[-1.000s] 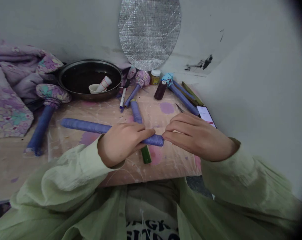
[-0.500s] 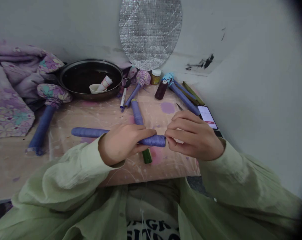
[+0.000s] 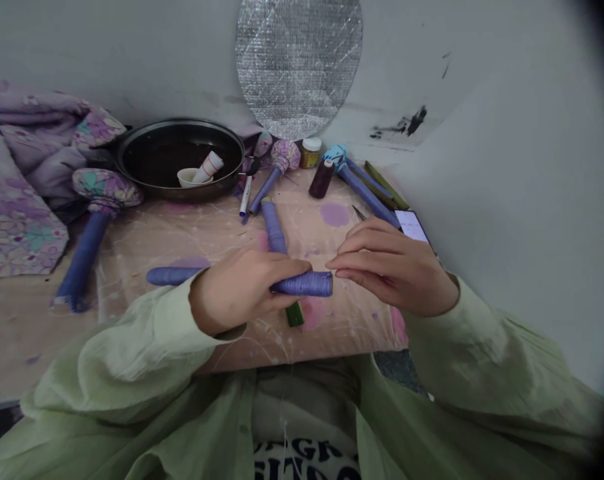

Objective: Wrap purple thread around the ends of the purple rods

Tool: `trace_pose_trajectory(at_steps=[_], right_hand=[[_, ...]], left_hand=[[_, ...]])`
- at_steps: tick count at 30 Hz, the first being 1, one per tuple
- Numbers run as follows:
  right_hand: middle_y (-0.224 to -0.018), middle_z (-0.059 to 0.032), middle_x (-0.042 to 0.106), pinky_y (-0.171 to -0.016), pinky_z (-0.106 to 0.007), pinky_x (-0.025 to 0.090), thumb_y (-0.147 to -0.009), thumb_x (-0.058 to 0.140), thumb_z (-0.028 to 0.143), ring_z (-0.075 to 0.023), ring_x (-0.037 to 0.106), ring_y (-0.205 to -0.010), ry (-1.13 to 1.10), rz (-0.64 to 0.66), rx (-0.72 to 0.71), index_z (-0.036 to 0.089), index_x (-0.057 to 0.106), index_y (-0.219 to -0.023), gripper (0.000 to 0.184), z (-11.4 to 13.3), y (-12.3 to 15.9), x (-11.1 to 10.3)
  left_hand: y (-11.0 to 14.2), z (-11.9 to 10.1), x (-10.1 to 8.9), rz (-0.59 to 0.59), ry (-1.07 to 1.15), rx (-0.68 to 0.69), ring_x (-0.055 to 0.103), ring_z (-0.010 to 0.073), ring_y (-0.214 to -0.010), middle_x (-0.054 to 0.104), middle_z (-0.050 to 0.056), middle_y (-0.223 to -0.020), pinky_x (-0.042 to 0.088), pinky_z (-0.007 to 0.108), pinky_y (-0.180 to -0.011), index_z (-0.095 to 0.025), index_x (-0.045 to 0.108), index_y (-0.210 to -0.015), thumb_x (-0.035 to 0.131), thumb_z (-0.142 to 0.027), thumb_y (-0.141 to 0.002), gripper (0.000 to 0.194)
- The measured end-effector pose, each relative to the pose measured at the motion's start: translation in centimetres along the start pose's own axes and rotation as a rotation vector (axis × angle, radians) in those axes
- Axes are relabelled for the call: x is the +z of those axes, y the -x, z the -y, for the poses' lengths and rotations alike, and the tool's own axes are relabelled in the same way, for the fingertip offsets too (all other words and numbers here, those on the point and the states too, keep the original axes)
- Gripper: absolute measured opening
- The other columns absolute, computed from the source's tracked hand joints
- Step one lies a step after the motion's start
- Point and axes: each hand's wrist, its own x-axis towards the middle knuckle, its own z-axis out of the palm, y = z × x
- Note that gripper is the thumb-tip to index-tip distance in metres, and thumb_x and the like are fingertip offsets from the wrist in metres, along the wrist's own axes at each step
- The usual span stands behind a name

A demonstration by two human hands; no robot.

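My left hand (image 3: 242, 287) is closed around a purple cord-wrapped stick (image 3: 309, 284) lying roughly level, its rounded far end showing at the left. At the stick's right end, my right hand (image 3: 395, 270) has thumb and fingertips pinched together, a small gap away from it. Whatever is between those fingertips is too fine to make out. Beneath the held stick lies a second purple-wrapped stick (image 3: 273, 225), crossing it on the table, with a bare green end (image 3: 295, 315) toward me.
Purple-handled, cloth-headed mallets (image 3: 89, 253) lie around the table (image 3: 132, 320). Behind are a black pan (image 3: 182, 190) with a white cup (image 3: 186, 179), a marker (image 3: 245, 197), a jar (image 3: 311, 155) and a dark thread spool (image 3: 322, 180). A phone (image 3: 411, 225) sits right, beside the wall.
My right hand has drawn slightly off the stick's end and flattened, covering more of the phone. The held stick has shifted a little in my left hand.
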Motion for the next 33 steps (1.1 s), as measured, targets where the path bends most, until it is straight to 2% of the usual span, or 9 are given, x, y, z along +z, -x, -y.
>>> trace_pose_trajectory(at_steps=[6, 9, 13, 19, 24, 29, 33], right_hand=[[-0.083, -0.0033, 0.066, -0.074, -0.035, 0.05, -0.092, 0.043, 0.018, -0.0171, 0.058, -0.081, 0.015, 0.161, -0.074, 0.021, 0.063, -0.091, 0.02, -0.3, -0.4, -0.3], [-0.083, -0.0044, 0.065, -0.074, -0.034, 0.049, -0.092, 0.041, 0.014, -0.0172, 0.057, -0.082, 0.03, 0.197, -0.112, 0.019, 0.062, -0.089, 0.022, -0.2, -0.6, -0.4], [-0.082, -0.0034, 0.064, -0.075, -0.034, 0.05, -0.092, 0.042, 0.017, -0.0168, 0.056, -0.08, 0.104, 0.215, -0.132, 0.02, 0.06, -0.086, 0.018, 0.1, -0.7, -0.4], [-0.073, -0.0022, 0.06, -0.073, -0.034, 0.052, -0.086, 0.051, 0.015, -0.0166, 0.055, -0.075, 0.215, 0.024, -0.067, 0.021, 0.056, -0.081, 0.009, 0.6, -0.2, 0.6], [-0.066, -0.0012, 0.057, -0.067, -0.033, 0.052, -0.08, 0.055, 0.008, -0.0162, 0.054, -0.068, 0.216, -0.109, -0.012, 0.022, 0.055, -0.075, 0.014, 1.1, -0.5, 1.1], [-0.071, -0.0023, 0.063, -0.066, -0.032, 0.05, -0.082, 0.056, 0.011, -0.015, 0.056, -0.068, 0.04, -0.14, 0.069, 0.021, 0.059, -0.078, 0.011, 1.0, -0.4, 1.2], [-0.074, -0.003, 0.065, -0.066, -0.031, 0.049, -0.085, 0.054, 0.013, -0.0144, 0.059, -0.071, -0.093, -0.229, 0.264, 0.02, 0.061, -0.081, 0.011, 0.8, 0.4, 1.5]], left_hand=[[0.0, 0.0, -0.1, 0.027, 0.022, 0.003, 0.061, 0.0117, -0.064, 0.068, 0.001, -0.078, 0.041, 0.021, -0.058, -0.018, 0.062, -0.091, 0.055, -0.026, -0.085, 0.012], [0.0, 0.1, -0.1, 0.042, 0.031, 0.03, 0.062, 0.0123, -0.068, 0.069, 0.002, -0.082, 0.042, 0.021, -0.061, -0.018, 0.062, -0.093, 0.054, -0.026, -0.086, 0.014], [0.0, 0.1, 0.0, 0.049, 0.052, 0.03, 0.062, 0.0116, -0.068, 0.069, 0.002, -0.082, 0.041, 0.021, -0.061, -0.018, 0.062, -0.093, 0.054, -0.026, -0.086, 0.014], [-0.1, 0.0, 0.2, 0.089, 0.112, -0.019, 0.056, 0.0099, -0.062, 0.067, 0.001, -0.077, 0.038, 0.02, -0.058, -0.016, 0.062, -0.09, 0.054, -0.025, -0.085, 0.013], [-0.1, 0.0, 0.1, 0.056, 0.175, -0.034, 0.05, 0.0087, -0.056, 0.063, -0.001, -0.07, 0.035, 0.02, -0.056, -0.015, 0.062, -0.085, 0.057, -0.026, -0.082, 0.012], [-0.1, 0.4, 0.1, 0.062, 0.199, 0.003, 0.052, 0.0091, -0.059, 0.063, -0.001, -0.071, 0.037, 0.02, -0.058, -0.014, 0.063, -0.087, 0.057, -0.027, -0.083, 0.015], [-0.2, 0.6, 0.0, 0.014, 0.235, 0.033, 0.053, 0.0095, -0.059, 0.063, 0.0, -0.07, 0.039, 0.021, -0.058, -0.013, 0.065, -0.089, 0.058, -0.031, -0.082, 0.02]])
